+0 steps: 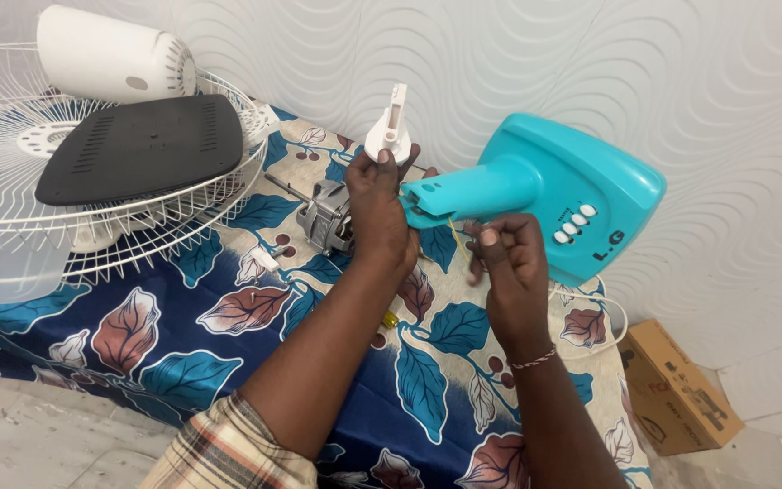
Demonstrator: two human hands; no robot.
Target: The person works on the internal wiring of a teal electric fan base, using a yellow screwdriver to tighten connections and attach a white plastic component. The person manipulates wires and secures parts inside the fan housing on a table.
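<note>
My left hand grips a white plastic fan part with an upright stem, held over the table. Just right of it lies the turquoise fan base, its neck pointing at my left hand and several white buttons on its face. My right hand pinches thin wires, one yellow, that come out of the neck's end. A grey fan motor with a metal shaft lies on the cloth behind my left hand.
A white wire fan guard at the left holds a black slotted plate and a white motor cover. A leaf-patterned blue cloth covers the table. A cardboard box sits on the floor at the right. Small screws lie on the cloth.
</note>
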